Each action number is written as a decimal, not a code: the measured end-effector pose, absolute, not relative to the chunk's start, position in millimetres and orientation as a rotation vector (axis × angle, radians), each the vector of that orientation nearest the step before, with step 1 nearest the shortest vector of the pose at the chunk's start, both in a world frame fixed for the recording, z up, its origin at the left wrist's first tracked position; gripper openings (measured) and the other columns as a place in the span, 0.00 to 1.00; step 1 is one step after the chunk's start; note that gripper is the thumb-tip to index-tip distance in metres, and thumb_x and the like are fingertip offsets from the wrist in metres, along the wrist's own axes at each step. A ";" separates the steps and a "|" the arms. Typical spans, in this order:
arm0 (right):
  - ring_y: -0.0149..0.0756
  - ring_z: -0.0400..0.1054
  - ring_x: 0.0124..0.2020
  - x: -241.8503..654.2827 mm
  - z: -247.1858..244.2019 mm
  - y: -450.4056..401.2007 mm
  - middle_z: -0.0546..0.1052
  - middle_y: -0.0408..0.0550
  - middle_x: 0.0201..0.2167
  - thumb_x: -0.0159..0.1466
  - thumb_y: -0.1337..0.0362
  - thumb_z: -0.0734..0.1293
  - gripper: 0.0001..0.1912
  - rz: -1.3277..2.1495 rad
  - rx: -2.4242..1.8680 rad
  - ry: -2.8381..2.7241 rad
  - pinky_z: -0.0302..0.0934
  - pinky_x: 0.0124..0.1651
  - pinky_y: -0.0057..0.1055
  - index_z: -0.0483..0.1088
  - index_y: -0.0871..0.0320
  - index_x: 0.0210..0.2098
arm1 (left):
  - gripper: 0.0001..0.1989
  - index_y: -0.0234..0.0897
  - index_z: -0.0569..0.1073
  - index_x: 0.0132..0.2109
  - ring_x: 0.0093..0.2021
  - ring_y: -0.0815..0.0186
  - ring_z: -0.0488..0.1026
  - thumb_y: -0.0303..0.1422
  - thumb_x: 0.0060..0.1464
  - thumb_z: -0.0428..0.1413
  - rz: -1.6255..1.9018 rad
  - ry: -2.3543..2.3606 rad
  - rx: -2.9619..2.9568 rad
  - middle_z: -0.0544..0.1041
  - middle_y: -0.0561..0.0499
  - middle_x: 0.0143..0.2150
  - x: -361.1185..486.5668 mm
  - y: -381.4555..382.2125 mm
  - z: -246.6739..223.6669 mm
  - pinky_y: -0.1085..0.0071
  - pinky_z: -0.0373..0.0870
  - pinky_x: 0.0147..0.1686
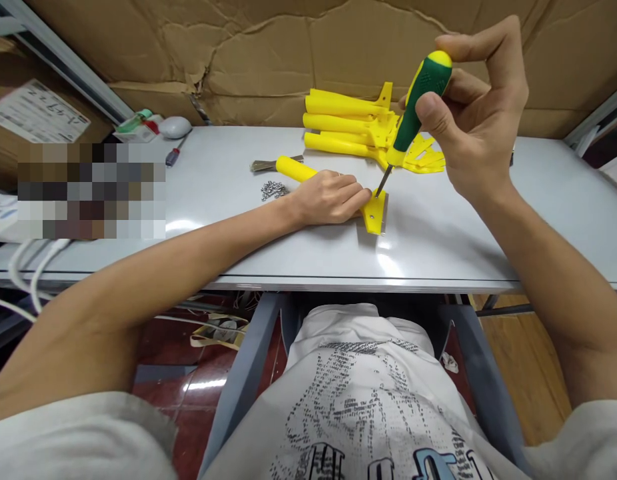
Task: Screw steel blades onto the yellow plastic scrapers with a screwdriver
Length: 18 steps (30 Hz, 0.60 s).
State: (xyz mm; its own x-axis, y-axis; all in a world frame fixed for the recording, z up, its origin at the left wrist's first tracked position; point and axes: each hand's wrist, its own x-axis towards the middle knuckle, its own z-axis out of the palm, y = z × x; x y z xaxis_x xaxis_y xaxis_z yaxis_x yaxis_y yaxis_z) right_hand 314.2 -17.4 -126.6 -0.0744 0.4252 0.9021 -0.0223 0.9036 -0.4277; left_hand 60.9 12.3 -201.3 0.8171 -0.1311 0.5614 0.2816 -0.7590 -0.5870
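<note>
My left hand point(333, 197) is closed around a yellow scraper point(374, 217), pressing it down on the table; its handle sticks out to the upper left and its wide head with a metal blade edge points right. In my right hand point(471, 120) is a green and yellow screwdriver point(421, 100), gripped by fingers and thumb and held at a slant. The screwdriver tip meets a screw spot on the scraper head. Just left of my left hand lies a small pile of screws point(273, 191). Metal blades point(264, 165) lie beside the scraper handle's end.
Several yellow scraper handles point(338, 123) and flat yellow pieces point(424, 157) are heaped at the back of the table point(553, 200). A second screwdriver point(173, 157) and a white rounded object point(174, 127) lie back left. Cardboard point(268, 53) stands behind; white cables point(38, 267) hang at left.
</note>
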 end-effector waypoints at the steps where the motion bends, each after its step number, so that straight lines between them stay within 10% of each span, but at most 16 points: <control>1: 0.32 0.73 0.35 314.3 -128.1 -14.6 0.78 0.38 0.46 0.64 0.35 0.83 0.25 0.328 -0.295 -1.614 0.75 0.35 0.33 0.80 0.41 0.49 | 0.17 0.40 0.73 0.42 0.28 0.63 0.71 0.36 0.84 0.49 -0.779 -0.112 -2.320 0.74 0.53 0.29 60.8 12.5 -201.5 0.63 0.60 0.27; 6: 0.37 0.78 0.44 314.8 -130.9 -13.9 0.81 0.39 0.50 0.71 0.44 0.81 0.17 0.481 -0.297 -1.639 0.81 0.44 0.37 0.82 0.40 0.54 | 0.18 0.40 0.74 0.42 0.28 0.64 0.72 0.36 0.84 0.47 -0.711 -0.131 -2.252 0.75 0.53 0.29 60.8 13.2 -203.8 0.63 0.62 0.27; 10: 0.43 0.84 0.49 314.0 -124.4 -14.0 0.76 0.40 0.49 0.64 0.38 0.84 0.30 0.527 -0.344 -1.664 0.86 0.52 0.46 0.70 0.43 0.54 | 0.20 0.40 0.72 0.40 0.28 0.65 0.72 0.36 0.85 0.45 -0.689 -0.132 -2.189 0.74 0.53 0.29 61.8 12.1 -203.5 0.64 0.62 0.26; 18: 0.49 0.83 0.48 298.7 -108.2 -32.9 0.79 0.44 0.53 0.59 0.34 0.84 0.41 0.631 -0.658 -1.867 0.84 0.40 0.43 0.67 0.36 0.63 | 0.18 0.38 0.73 0.39 0.27 0.66 0.69 0.31 0.83 0.49 -0.832 -0.022 -2.137 0.71 0.54 0.27 66.1 6.5 -194.9 0.65 0.60 0.25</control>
State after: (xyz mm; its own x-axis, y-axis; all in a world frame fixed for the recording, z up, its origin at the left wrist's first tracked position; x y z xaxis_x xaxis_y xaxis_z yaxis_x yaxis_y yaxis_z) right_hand 298.7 -32.9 -108.2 -0.3366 0.6882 0.6427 0.1574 0.7140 -0.6822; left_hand 66.1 6.5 -194.9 0.7812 -0.2575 0.5687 0.2866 -0.6614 -0.6931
